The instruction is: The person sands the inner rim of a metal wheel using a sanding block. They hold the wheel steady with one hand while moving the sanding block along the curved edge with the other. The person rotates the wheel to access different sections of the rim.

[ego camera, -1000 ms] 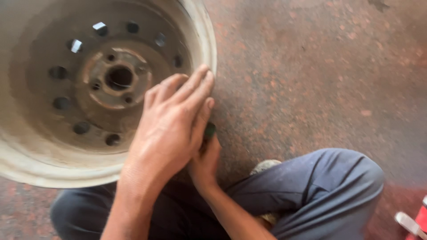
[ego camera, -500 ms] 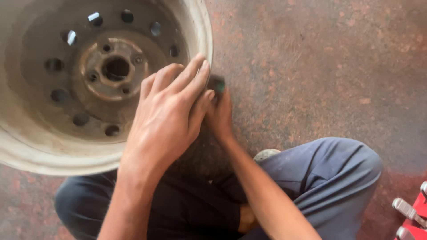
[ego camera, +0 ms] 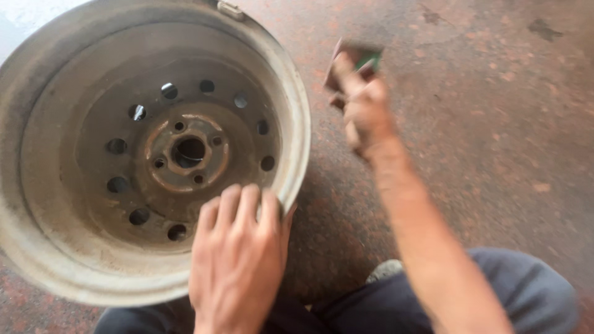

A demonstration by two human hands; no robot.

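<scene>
Floor [ego camera: 482, 124]: reddish-brown speckled stone, worn (dark stains near the far edge)
Light: even, soft daylight

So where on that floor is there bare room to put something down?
The speckled floor right of the right hand, up to the picture's edge, is bare. The strip between the wheel rim and the right forearm is narrow. Near the left hand and knee it is crowded.
</scene>
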